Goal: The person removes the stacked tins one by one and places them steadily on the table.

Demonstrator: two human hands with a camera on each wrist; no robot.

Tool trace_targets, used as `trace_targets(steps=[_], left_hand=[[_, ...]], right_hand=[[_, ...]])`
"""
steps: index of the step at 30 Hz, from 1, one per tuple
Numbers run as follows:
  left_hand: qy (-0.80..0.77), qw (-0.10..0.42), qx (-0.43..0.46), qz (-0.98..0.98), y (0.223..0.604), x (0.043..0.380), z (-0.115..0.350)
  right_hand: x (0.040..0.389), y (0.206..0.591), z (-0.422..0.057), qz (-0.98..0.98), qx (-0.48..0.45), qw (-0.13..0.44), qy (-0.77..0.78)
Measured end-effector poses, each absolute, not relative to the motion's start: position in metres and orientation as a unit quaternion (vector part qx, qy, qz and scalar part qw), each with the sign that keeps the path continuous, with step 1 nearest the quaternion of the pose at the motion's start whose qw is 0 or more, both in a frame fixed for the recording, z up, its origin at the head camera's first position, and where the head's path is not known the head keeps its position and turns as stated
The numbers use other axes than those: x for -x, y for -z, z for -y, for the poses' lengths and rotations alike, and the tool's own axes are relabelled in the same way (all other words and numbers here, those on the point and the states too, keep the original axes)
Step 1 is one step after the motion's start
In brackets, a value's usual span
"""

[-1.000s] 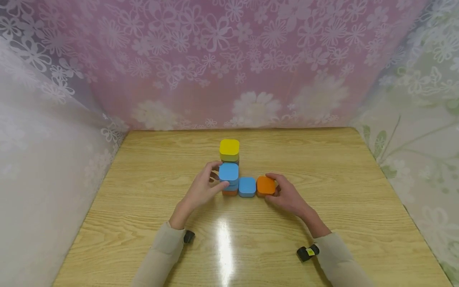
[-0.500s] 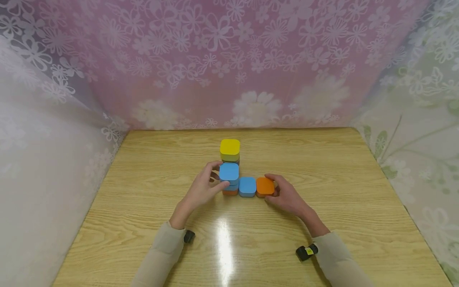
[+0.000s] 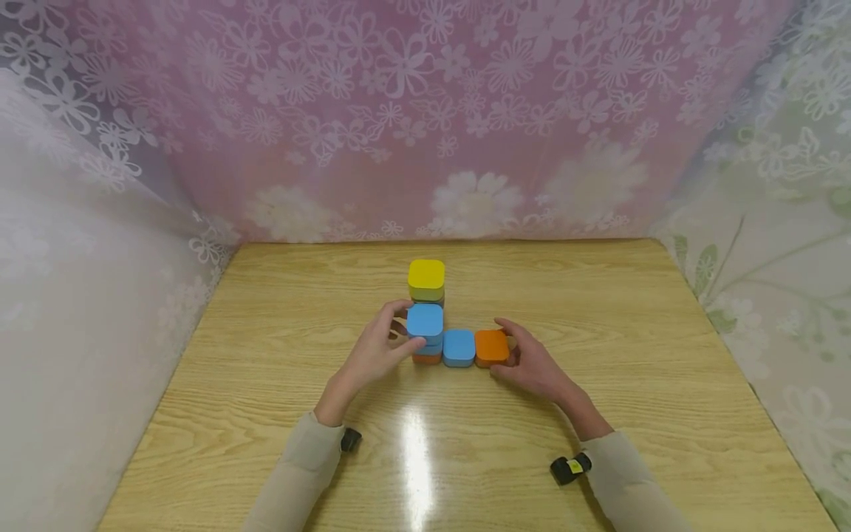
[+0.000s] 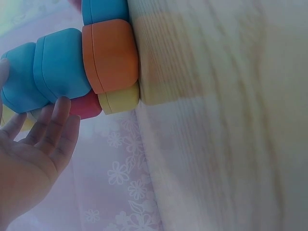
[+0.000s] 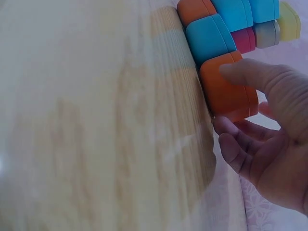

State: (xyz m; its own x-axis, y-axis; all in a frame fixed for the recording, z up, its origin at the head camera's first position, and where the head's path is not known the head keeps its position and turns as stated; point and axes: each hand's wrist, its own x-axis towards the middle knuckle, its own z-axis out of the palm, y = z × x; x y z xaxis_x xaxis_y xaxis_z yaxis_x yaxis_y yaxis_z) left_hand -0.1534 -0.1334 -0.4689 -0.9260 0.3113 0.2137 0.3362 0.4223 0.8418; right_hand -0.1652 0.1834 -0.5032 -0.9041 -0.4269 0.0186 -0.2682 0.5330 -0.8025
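Note:
Blocks with rounded corners stand together mid-table. My left hand [image 3: 377,347] holds the top blue block [image 3: 425,319] of the front stack between thumb and fingers. Beneath are another blue block [image 4: 62,62] and, at the bottom, an orange block [image 4: 113,55]. To the right of that stack, a single blue block [image 3: 459,347] sits on the table, with a second orange block [image 3: 491,346] beside it. My right hand [image 3: 535,363] spans this end block, thumb at its near side and index finger by its far edge. In the right wrist view the thumb overlaps its face.
Right behind the front stack rises another, topped by a yellow block [image 3: 426,275]. Grey [image 5: 267,34] and red [image 5: 244,40] blocks show lower in it, over a yellow block [image 4: 120,98]. Floral cloth [image 3: 399,148] hangs around the wooden table [image 3: 299,295].
The end orange block has shifted slightly left, against the single blue block. My right index finger has since lifted a little from its far edge. The left hand keeps its place.

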Motion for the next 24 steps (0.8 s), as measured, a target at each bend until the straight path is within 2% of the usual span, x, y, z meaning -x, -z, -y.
trace_targets(steps=[8,24], left_hand=[[0.505,0.005,0.187,0.843,0.4687,0.1533,0.1333],[0.504,0.004,0.185,0.844,0.4685,0.1529,0.1337]], right_hand=[[0.1642,0.5018,-0.1862,-0.871,0.191,0.09,0.444],[0.1663,0.4939,-0.1815,-0.874,0.164,0.012,0.457]])
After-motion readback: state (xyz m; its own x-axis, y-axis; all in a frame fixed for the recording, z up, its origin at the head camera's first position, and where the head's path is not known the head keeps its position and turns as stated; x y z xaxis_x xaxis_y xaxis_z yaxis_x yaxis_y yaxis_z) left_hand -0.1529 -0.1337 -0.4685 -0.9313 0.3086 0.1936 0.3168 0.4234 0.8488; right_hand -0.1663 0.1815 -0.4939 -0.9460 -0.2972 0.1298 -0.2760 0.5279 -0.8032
